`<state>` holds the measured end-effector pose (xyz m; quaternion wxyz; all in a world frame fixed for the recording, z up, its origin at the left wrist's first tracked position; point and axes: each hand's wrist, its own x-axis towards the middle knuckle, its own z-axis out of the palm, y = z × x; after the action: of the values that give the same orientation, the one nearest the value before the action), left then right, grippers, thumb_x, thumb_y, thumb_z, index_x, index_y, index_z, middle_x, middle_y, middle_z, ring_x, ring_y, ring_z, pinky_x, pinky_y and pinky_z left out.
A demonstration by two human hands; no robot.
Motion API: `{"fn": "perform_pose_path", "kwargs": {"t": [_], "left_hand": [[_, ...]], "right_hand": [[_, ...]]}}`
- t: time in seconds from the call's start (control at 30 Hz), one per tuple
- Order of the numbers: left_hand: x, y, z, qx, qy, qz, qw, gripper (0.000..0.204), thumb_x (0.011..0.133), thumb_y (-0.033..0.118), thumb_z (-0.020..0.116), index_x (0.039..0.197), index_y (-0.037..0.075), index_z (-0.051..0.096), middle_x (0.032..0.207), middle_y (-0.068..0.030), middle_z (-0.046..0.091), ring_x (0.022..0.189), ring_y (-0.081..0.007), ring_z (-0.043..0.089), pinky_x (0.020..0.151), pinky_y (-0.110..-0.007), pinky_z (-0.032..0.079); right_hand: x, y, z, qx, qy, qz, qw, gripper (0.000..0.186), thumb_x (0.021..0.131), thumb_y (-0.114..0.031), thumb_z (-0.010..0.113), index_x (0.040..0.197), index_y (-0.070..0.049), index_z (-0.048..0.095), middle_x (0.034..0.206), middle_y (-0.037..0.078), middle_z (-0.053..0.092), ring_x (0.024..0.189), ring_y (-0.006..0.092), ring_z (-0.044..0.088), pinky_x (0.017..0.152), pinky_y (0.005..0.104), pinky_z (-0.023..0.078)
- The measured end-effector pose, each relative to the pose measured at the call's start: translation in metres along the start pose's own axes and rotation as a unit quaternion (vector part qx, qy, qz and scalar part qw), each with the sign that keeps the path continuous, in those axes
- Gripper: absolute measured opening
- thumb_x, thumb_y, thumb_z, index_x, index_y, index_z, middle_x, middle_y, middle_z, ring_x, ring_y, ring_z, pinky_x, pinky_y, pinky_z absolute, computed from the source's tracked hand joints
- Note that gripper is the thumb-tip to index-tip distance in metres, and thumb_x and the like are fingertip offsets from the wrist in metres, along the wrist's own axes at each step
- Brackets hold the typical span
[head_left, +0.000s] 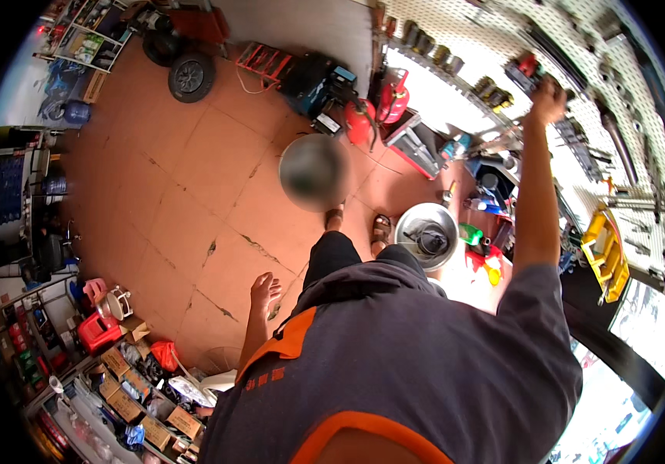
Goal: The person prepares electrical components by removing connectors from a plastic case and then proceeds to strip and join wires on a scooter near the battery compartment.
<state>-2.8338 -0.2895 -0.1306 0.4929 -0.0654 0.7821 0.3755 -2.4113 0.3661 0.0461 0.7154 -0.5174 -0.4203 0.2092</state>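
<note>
My right arm is raised to the white pegboard (649,116) at the upper right. Its hand, my right hand (549,100), has bent fingers on a dark item in a tool holder, beside a red object (527,65); what they grip is unclear. Low by my left hip, my left hand (265,292) hangs with fingers apart and nothing in it. Near my sandalled feet are a metal basin (403,240) with dark contents and a blurred round grey shape (311,172).
Red canisters (359,120), a toolbox (417,147) and a dark machine (305,81) line the wall ahead. A tire (192,77) lies farther left. A red stool (99,331) and cluttered shelves (124,402) are at lower left. Yellow tools (604,251) hang at right.
</note>
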Motion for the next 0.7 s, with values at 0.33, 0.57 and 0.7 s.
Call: {"fn": "perform_pose_path", "kwargs": {"t": [0.33, 0.57, 0.7], "left_hand": [[0.159, 0.154, 0.023, 0.183, -0.121, 0.044, 0.975, 0.028, 0.093, 0.032, 0.057, 0.103, 0.005, 0.060, 0.076, -0.0033, 0.062, 0.055, -0.0099, 0.055, 0.048, -0.025, 0.046], [0.198, 0.288, 0.089, 0.158, -0.206, 0.109, 0.960, 0.019, 0.093, 0.026, 0.057, 0.097, 0.008, 0.060, 0.079, -0.0023, 0.063, 0.060, -0.0087, 0.056, 0.050, -0.022, 0.044], [0.184, 0.293, 0.122, 0.275, -0.245, 0.166, 0.915, 0.019, 0.093, 0.024, 0.058, 0.101, 0.007, 0.061, 0.081, -0.0015, 0.063, 0.064, -0.0081, 0.057, 0.054, -0.022, 0.045]], "right_hand": [[-0.306, 0.003, -0.243, -0.185, -0.118, 0.290, 0.932, 0.029, 0.096, -0.029, 0.049, 0.098, -0.005, 0.064, 0.072, 0.003, 0.060, 0.063, 0.0108, 0.056, 0.058, 0.0273, 0.045], [-0.522, -0.109, -0.288, -0.181, 0.068, 0.611, 0.768, 0.042, 0.091, -0.011, 0.049, 0.132, -0.006, 0.043, 0.084, 0.010, 0.063, 0.060, 0.0121, 0.055, 0.052, 0.0254, 0.045], [-0.586, -0.114, -0.306, -0.124, 0.084, 0.656, 0.740, 0.043, 0.091, -0.011, 0.049, 0.133, -0.005, 0.043, 0.090, 0.011, 0.065, 0.063, 0.0127, 0.056, 0.051, 0.0245, 0.045]]}}
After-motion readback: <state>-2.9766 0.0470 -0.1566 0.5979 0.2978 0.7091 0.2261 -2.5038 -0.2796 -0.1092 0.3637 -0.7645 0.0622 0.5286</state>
